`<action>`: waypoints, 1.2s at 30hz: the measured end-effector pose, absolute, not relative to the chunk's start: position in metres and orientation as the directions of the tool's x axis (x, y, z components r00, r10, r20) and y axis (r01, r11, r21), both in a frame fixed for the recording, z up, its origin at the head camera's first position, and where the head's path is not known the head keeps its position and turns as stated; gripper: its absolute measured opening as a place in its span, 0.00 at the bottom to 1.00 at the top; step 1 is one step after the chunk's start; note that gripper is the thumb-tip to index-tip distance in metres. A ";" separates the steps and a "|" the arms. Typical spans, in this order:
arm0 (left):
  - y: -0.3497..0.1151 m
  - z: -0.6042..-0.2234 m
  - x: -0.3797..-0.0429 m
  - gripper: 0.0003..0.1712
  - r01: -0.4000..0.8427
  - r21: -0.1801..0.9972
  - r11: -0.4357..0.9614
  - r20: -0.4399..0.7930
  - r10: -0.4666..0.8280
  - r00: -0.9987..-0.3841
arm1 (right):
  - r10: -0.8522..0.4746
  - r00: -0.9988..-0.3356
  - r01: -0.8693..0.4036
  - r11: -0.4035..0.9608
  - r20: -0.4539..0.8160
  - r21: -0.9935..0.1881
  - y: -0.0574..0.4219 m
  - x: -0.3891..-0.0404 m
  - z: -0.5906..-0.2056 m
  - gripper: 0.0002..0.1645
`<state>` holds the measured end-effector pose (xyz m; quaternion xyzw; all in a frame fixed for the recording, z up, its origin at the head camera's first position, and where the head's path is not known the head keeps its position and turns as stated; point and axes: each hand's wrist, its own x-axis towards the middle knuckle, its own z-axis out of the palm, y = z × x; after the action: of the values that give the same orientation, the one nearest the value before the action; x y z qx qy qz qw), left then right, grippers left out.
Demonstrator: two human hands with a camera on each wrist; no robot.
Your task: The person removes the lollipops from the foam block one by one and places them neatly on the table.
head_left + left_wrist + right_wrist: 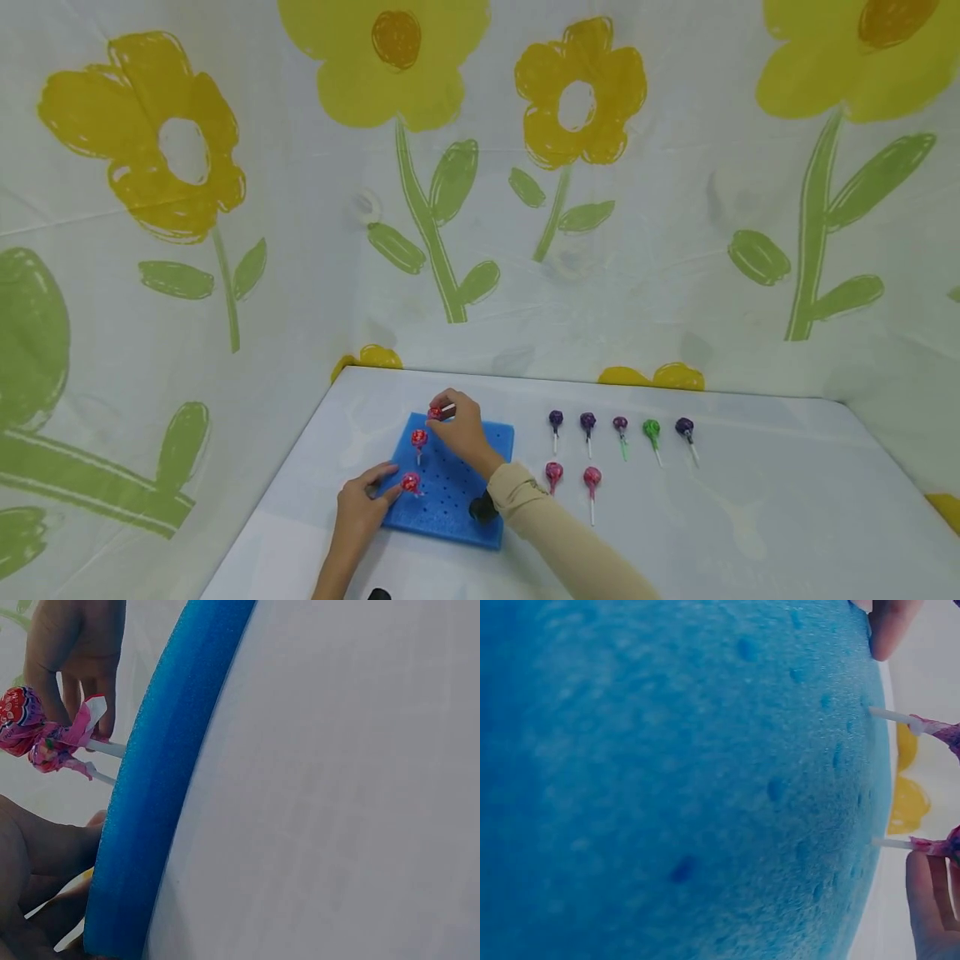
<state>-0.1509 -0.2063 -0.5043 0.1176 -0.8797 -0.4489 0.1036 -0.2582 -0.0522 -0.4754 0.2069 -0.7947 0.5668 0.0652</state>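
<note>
A blue foam board (450, 533) dotted with small holes lies on the white table. Near its far left corner, my right hand (461, 429) pinches a red-wrapped lollipop (435, 412); in the right wrist view, its white stick (892, 842) stands in the foam beside my fingers. Two more red lollipops stand in the board's left part, one in the middle (419, 437) and one nearer me (410, 482). My left hand (362, 500) rests at the board's left edge, fingertips touching the foam and thumb beside the nearer lollipop.
Right of the board, a row of lollipops lies on the table, several purple ones (588, 420) and a green one (652, 429). Two pink lollipops (592, 477) lie nearer me. A flower-printed cloth (660, 208) hangs behind the table.
</note>
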 end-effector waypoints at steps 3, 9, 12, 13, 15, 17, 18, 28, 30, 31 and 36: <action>-0.207 -0.505 -0.151 0.18 -0.118 0.812 0.572 0.072 -0.298 -0.952 | -0.253 -0.894 -0.431 0.252 0.371 -0.867 -0.051 -0.257 -0.477 0.10; -0.207 -0.506 -0.152 0.18 -0.122 0.812 0.571 0.067 -0.298 -0.952 | -0.213 -0.892 -0.443 0.241 0.398 -0.863 -0.049 -0.256 -0.477 0.10; -0.207 -0.506 -0.152 0.18 -0.119 0.810 0.574 0.069 -0.295 -0.953 | -0.199 -0.894 -0.441 0.237 0.401 -0.866 -0.046 -0.256 -0.473 0.11; -0.207 -0.506 -0.152 0.18 -0.121 0.811 0.572 0.066 -0.296 -0.953 | -0.196 -0.894 -0.441 0.236 0.402 -0.866 -0.045 -0.256 -0.471 0.11; -0.207 -0.506 -0.152 0.18 -0.123 0.812 0.571 0.064 -0.295 -0.953 | -0.189 -0.890 -0.452 0.235 0.416 -0.861 -0.043 -0.256 -0.468 0.11; -0.207 -0.506 -0.152 0.18 -0.124 0.812 0.570 0.061 -0.294 -0.954 | -0.182 -0.887 -0.458 0.234 0.424 -0.858 -0.041 -0.255 -0.464 0.12; -0.207 -0.506 -0.152 0.18 -0.123 0.810 0.573 0.062 -0.293 -0.954 | -0.179 -0.883 -0.467 0.232 0.434 -0.854 -0.039 -0.255 -0.462 0.12; -0.205 -0.506 -0.151 0.19 -0.125 0.807 0.578 0.071 -0.304 -0.950 | -0.163 -0.867 -0.498 0.238 0.471 -0.834 -0.015 -0.255 -0.449 0.13; -0.205 -0.506 -0.151 0.19 -0.120 0.807 0.579 0.074 -0.301 -0.951 | -0.158 -0.873 -0.486 0.238 0.461 -0.841 -0.010 -0.255 -0.448 0.13; -0.206 -0.505 -0.150 0.19 -0.117 0.808 0.577 0.075 -0.298 -0.951 | -0.156 -0.875 -0.484 0.237 0.459 -0.842 -0.007 -0.255 -0.448 0.13; -0.205 -0.503 -0.148 0.18 -0.105 0.809 0.578 0.085 -0.293 -0.952 | -0.149 -0.886 -0.464 0.254 0.439 -0.849 0.005 -0.254 -0.446 0.13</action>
<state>-0.1485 -0.2054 -0.5030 0.1128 -0.8820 -0.4454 0.1050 -0.2542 0.0047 -0.4458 0.1963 -0.7799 0.5785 0.1361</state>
